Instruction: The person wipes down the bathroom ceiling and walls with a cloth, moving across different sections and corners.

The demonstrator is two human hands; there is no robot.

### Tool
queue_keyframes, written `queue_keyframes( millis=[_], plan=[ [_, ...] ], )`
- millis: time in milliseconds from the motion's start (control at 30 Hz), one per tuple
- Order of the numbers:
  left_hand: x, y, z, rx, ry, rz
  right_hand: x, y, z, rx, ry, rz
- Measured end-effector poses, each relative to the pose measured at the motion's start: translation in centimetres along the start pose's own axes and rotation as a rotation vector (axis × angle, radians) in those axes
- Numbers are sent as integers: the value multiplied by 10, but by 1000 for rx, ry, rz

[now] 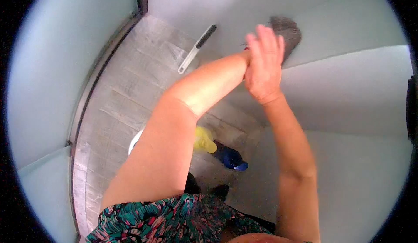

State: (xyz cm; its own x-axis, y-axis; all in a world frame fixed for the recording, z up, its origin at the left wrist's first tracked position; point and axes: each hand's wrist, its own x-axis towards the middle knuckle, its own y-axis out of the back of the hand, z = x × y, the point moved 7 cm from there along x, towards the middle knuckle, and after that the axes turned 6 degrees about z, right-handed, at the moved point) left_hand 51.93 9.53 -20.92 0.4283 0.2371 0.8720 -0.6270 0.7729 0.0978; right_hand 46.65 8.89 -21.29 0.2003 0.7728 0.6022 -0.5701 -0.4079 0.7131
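A fuzzy dark grey pad [287, 34] lies against the pale wall at the upper right. My left forearm reaches up to it from the lower left, but the left hand is hidden behind my right hand, so its fingers and any hold on the pad cannot be made out. In front of the left wrist, my right hand [264, 67] has its fingers stretched out, with nothing visible in it. A small red spot shows beside the left wrist. To the left, a white-handled brush [189, 60] with dark bristles lies near the foot of the wall.
Below the arms, a yellow container [203, 139] and a dark blue bottle [230, 157] are on the grey wood-look floor [126, 77]. Part of a white round object [134, 141] shows beside my left arm. A dark-edged curved panel [48, 82] bounds the left side.
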Motion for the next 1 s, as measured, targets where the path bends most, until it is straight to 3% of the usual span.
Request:
queue_keyframes(
  millis=[33, 167, 233, 300, 333, 367, 433, 467, 500, 567, 633, 700, 767, 833, 867, 1000],
  plan=[
    [13, 5, 10, -8, -31, -29, 7, 18, 9, 133, -185, 179],
    [54, -1, 72, 62, -235, -210, -5, 133, 8, 80, -381, 427],
    [56, 6, 95, 318, -435, -293, -26, 154, 14, 39, -592, 554],
    [40, 14, 102, 675, -720, -267, -42, 142, 19, 441, -924, 615],
    [58, 21, 114, 653, -311, -1030, -36, 141, 15, 579, -964, 623],
    [44, 17, 107, 651, -332, -1033, -27, 140, 11, 727, -998, 629],
    [26, 12, 77, -697, 271, -497, -17, 145, 18, 723, -910, 577],
    [35, 13, 88, -802, 301, -511, -18, 155, 21, 685, -884, 624],
    [47, 17, 97, -800, 295, -519, -17, 162, 25, 646, -858, 668],
    [73, 40, 139, 14, -400, -218, -23, 166, 41, 821, -931, 761],
    [77, 24, 143, 28, -317, -348, -35, 161, 56, 1017, -997, 853],
    [74, 21, 169, 573, -667, -179, -49, 158, 60, 816, -1043, 683],
    [58, 13, 166, 585, -693, -217, -72, 146, 57, 885, -1146, 806],
    [51, 15, 161, 186, -512, -342, -93, 127, 52, 1058, -1274, 732],
    [34, 4, 130, 156, -513, -354, -106, 95, 52, 1066, -1260, 731],
    [19, 2, 132, 325, -542, -372, -117, 78, 60, 1113, -1148, 588]
  ],
)
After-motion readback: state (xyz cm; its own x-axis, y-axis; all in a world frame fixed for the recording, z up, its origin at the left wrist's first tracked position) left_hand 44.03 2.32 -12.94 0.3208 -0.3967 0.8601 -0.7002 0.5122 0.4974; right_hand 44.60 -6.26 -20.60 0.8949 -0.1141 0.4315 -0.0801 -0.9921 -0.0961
